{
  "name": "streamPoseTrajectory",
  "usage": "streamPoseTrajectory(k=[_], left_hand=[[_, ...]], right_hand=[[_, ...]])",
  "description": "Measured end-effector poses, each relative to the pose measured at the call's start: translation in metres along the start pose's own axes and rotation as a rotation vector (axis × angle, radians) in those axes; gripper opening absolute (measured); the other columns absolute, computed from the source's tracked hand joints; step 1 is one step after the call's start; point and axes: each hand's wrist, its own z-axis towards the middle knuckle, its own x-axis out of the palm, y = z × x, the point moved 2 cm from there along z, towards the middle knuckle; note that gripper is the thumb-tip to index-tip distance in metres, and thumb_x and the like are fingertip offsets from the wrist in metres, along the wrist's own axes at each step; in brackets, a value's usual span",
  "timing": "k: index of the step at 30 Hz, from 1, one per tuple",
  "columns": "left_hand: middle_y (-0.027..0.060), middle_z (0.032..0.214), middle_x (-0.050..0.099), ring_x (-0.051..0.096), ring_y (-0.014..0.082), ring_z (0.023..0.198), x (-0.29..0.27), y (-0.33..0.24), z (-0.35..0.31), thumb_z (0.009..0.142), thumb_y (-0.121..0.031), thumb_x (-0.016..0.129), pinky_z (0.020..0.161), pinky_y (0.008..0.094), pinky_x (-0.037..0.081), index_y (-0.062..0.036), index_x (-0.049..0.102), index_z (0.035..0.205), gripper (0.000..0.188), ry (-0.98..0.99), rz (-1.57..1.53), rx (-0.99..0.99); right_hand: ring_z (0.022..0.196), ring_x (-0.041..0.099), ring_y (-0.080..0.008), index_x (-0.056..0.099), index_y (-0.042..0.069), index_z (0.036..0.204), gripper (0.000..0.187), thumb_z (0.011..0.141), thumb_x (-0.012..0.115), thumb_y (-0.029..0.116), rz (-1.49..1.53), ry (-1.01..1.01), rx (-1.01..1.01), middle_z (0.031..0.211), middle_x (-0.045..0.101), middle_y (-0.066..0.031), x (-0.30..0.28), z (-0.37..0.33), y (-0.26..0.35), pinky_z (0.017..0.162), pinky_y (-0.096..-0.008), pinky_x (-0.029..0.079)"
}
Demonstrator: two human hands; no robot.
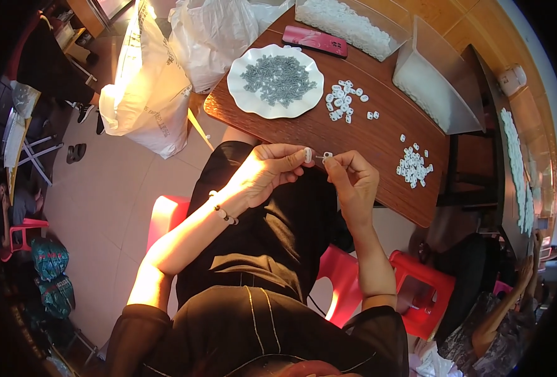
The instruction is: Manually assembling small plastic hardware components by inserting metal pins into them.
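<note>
Over my lap, by the near edge of the brown table (291,135), my hands face each other. My left hand (269,169) pinches a small white oval plastic piece (308,154) between thumb and fingers. Just to its right, my right hand (355,179) grips a small white plastic piece (328,154), and a thin pin-like bit points from it toward the left hand. Whether the two pieces touch is too small to tell. Beyond them a white scalloped plate (236,85) holds many small grey pieces (278,78). Loose white oval pieces (339,97) lie beside it, and smaller white pieces (412,166) are heaped farther right.
A pink phone (315,41) lies behind the plate. Clear bins (438,81) of white parts stand along the table's far side. Large white bags (153,100) sit on the floor at left. Red stools (426,289) and another person's arm (501,308) are at right.
</note>
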Motion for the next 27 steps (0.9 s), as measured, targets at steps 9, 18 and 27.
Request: streamPoseTrajectory(k=[9,18,27], left_hand=[[-0.0015,0.088,0.067,0.057,0.004,0.075,0.0004,0.0013,0.0006,0.088,-0.023,0.068,0.068,0.0179,0.047,-0.0056,0.069,0.102,0.022,-0.009,0.008,0.009],[-0.0016,0.087,0.067,0.057,0.0038,0.073,0.0009,0.0017,0.0013,0.087,-0.023,0.07,0.066,0.0174,0.046,-0.0045,0.069,0.101,0.023,-0.012,0.012,0.033],[-0.0002,0.088,0.068,0.057,0.0045,0.073,-0.0006,0.0016,0.0,0.087,-0.022,0.07,0.066,0.0177,0.046,-0.0028,0.069,0.103,0.025,-0.05,0.07,0.072]], right_hand=[[0.065,0.054,-0.0032,0.062,0.0,0.079,0.012,0.088,0.066,0.008,-0.007,-0.017,0.02,0.07,0.061,0.0008,-0.0001,-0.0004,-0.0031,0.061,-0.0191,0.043],[0.065,0.055,-0.0031,0.062,-0.001,0.08,0.012,0.088,0.066,0.008,-0.06,-0.014,0.031,0.071,0.062,0.0004,0.0005,0.0006,-0.0044,0.061,-0.0192,0.044],[0.066,0.056,-0.0027,0.063,0.0,0.08,0.012,0.087,0.066,0.009,-0.107,-0.016,0.016,0.071,0.063,0.0002,0.0009,0.001,-0.0055,0.062,-0.0194,0.045]])
